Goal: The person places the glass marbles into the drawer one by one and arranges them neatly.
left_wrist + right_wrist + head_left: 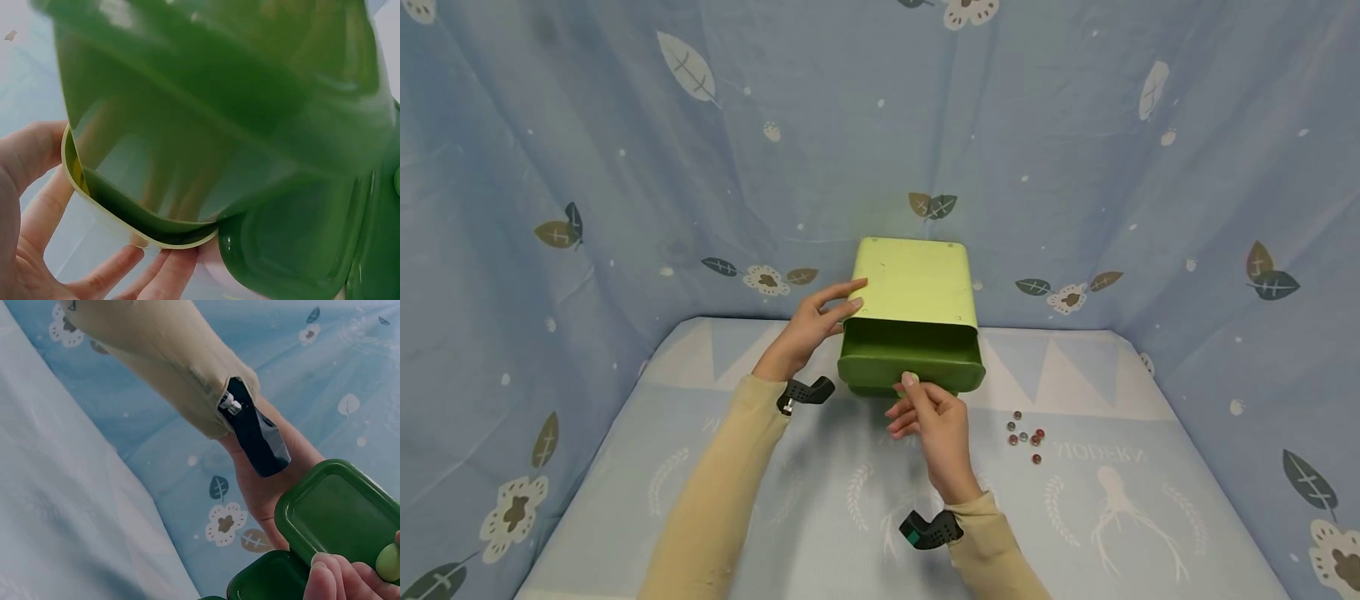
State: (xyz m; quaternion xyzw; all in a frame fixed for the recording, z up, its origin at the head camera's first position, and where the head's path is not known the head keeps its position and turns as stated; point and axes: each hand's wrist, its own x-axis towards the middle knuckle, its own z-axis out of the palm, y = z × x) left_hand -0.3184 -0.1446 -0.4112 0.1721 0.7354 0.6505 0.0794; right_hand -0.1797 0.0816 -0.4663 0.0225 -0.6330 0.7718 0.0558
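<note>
I see the green drawer box (pixel 913 287) standing at the far edge of the bench (pixel 775 517), backed close to the leaf-print cloth wall (pixel 625 167), so there is little room behind it. Its dark green drawer (pixel 912 358) juts toward me, partly out. Open cloth lies on both sides and in front. A small cluster of beads (pixel 1024 436) sits just right of my right hand (pixel 932 425), which pinches the drawer's front knob, wrist low. My left hand (pixel 812 325) braces the box's left side with fingers straight, forearm angled in from the lower left.
</note>
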